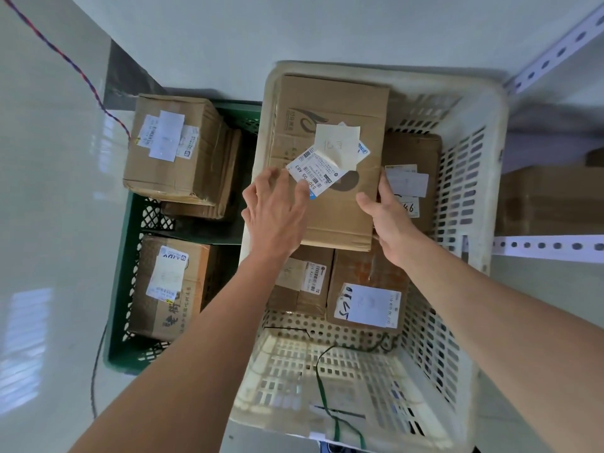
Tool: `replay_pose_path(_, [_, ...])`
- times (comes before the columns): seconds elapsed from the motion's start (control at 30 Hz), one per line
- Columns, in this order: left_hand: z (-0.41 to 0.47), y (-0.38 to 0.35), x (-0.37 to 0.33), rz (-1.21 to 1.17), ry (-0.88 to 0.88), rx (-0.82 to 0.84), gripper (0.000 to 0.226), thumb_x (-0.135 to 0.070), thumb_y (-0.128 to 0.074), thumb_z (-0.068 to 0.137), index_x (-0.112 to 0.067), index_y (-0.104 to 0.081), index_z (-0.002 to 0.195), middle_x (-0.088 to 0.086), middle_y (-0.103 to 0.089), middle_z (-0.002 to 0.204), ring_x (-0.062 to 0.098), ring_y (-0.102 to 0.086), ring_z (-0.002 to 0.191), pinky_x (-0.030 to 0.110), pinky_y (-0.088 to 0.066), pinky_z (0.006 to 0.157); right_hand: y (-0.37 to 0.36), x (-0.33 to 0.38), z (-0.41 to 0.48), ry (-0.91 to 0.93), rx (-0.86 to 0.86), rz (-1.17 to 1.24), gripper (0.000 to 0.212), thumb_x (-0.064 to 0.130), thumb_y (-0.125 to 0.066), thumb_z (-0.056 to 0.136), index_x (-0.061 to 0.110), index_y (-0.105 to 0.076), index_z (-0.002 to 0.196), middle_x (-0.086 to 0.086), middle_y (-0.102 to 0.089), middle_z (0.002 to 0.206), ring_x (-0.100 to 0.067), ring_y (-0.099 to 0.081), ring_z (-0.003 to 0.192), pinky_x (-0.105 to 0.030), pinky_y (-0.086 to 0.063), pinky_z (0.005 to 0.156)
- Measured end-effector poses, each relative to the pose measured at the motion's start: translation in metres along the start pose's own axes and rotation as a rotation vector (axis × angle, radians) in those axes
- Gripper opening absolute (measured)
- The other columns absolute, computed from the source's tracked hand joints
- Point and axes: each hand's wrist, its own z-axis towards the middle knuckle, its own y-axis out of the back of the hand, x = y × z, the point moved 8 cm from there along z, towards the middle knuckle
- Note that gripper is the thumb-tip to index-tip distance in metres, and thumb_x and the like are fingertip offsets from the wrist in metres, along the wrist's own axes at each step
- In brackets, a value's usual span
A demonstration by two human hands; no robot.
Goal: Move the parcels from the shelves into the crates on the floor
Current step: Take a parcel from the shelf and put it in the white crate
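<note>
A large cardboard parcel with a white shipping label and a taped paper note lies on top of other parcels in the white perforated crate. My left hand rests on its top near the left edge, fingers spread. At the parcel's right edge my right hand grips it, thumb on top and fingers down the side. Beneath it lie smaller labelled parcels: one at the right and two nearer me.
A green crate stands left of the white one, holding a tall box and another. The white shelf rail and a brown parcel on the shelf are at the right. A green cord hangs inside the white crate.
</note>
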Motion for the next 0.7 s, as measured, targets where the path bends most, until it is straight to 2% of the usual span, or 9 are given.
replay_pose_path(0.1, [-0.006, 0.009, 0.002, -0.061, 0.03, -0.035, 0.046, -0.047, -0.033, 0.113, -0.03, -0.054, 0.151, -0.001, -0.034, 0.164, 0.025, -0.022, 0.151, 0.053, -0.028, 0.118, 0.003, 0.004, -0.003, 0.026, 0.02, -0.029, 0.077, 0.031, -0.057, 0.109, 0.052, -0.009, 0.166, 0.012, -0.034, 0.171, -0.02, -0.036, 0.154, -0.058, -0.024, 0.129])
replay_pose_path(0.27, [-0.028, 0.037, -0.008, -0.204, 0.027, -0.057, 0.054, -0.052, -0.029, 0.111, -0.028, -0.057, 0.15, -0.001, -0.038, 0.162, 0.023, -0.029, 0.147, 0.045, -0.03, 0.114, 0.012, 0.028, -0.032, 0.095, 0.008, -0.01, 0.065, 0.045, -0.046, 0.112, 0.049, -0.01, 0.166, 0.013, -0.011, 0.177, -0.017, -0.014, 0.163, -0.054, -0.013, 0.132])
replay_pose_path(0.33, [-0.043, 0.051, -0.02, -0.268, -0.001, -0.054, 0.059, -0.055, -0.025, 0.108, -0.027, -0.059, 0.147, -0.001, -0.041, 0.16, 0.022, -0.032, 0.145, 0.042, -0.031, 0.113, 0.019, 0.045, -0.055, 0.158, -0.011, 0.036, 0.06, 0.05, -0.041, 0.112, 0.048, -0.014, 0.166, 0.015, -0.01, 0.177, -0.013, -0.012, 0.163, -0.052, -0.014, 0.133])
replay_pose_path(0.4, [-0.065, 0.07, -0.04, -0.346, -0.034, -0.042, 0.055, -0.053, -0.024, 0.112, -0.029, -0.059, 0.146, -0.003, -0.041, 0.162, 0.021, -0.032, 0.147, 0.043, -0.029, 0.118, 0.026, 0.067, -0.09, 0.225, -0.022, 0.081, 0.061, 0.055, -0.038, 0.111, 0.046, -0.015, 0.166, 0.016, -0.011, 0.177, -0.01, -0.014, 0.162, -0.049, -0.015, 0.133])
replay_pose_path(0.5, [-0.108, 0.101, -0.076, -0.472, -0.07, 0.0, 0.059, -0.061, -0.021, 0.11, -0.037, -0.048, 0.157, -0.011, -0.035, 0.168, 0.01, -0.027, 0.152, 0.046, -0.023, 0.127, 0.036, 0.101, -0.148, 0.317, -0.035, 0.136, 0.074, 0.065, -0.039, 0.1, 0.043, -0.017, 0.167, 0.017, -0.017, 0.176, -0.005, -0.019, 0.161, -0.041, -0.018, 0.131])
replay_pose_path(0.57, [-0.138, 0.121, -0.104, -0.56, -0.101, 0.039, 0.062, -0.063, -0.021, 0.111, -0.037, -0.037, 0.165, -0.018, -0.03, 0.171, 0.0, -0.023, 0.156, 0.041, -0.019, 0.131, 0.044, 0.122, -0.19, 0.379, -0.038, 0.161, 0.072, 0.065, -0.034, 0.1, 0.043, -0.019, 0.167, 0.02, -0.021, 0.175, -0.001, -0.023, 0.159, -0.039, -0.019, 0.13])
replay_pose_path(0.63, [-0.169, 0.143, -0.136, -0.623, -0.16, 0.097, 0.067, -0.066, -0.018, 0.107, -0.04, -0.03, 0.168, -0.025, -0.024, 0.171, -0.008, -0.019, 0.155, 0.03, -0.017, 0.127, 0.052, 0.145, -0.234, 0.449, -0.045, 0.181, 0.067, 0.062, -0.03, 0.103, 0.043, -0.02, 0.166, 0.02, -0.022, 0.174, 0.001, -0.025, 0.157, -0.037, -0.02, 0.13])
replay_pose_path(0.7, [-0.203, 0.166, -0.169, -0.663, -0.217, 0.146, 0.072, -0.069, -0.016, 0.101, -0.044, -0.027, 0.167, -0.025, -0.022, 0.173, -0.014, -0.021, 0.152, 0.022, -0.016, 0.12, 0.06, 0.168, -0.281, 0.492, -0.064, 0.212, 0.067, 0.064, -0.031, 0.101, 0.045, -0.022, 0.164, 0.021, -0.024, 0.173, 0.003, -0.026, 0.156, -0.035, -0.021, 0.13])
